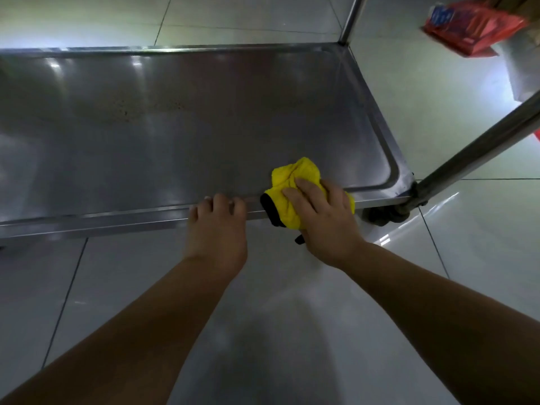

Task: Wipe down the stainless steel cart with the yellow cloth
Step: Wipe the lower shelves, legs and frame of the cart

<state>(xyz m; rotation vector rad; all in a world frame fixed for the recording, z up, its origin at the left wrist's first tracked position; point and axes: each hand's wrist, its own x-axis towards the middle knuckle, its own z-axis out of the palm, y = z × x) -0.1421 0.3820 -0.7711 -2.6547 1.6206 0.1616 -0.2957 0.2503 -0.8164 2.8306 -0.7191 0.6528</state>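
L hand [217, 226] grips cart [175, 112] rim; R hand [324, 220] presses yellow cloth [295, 176] beside

One wide-angle camera, worn on the head, looks forward and steeply down from close above. The cart shelf [181, 121] spans the upper half of the frame, the tiled floor [263, 331] fills the lower half, and both forearms enter from the bottom corners.
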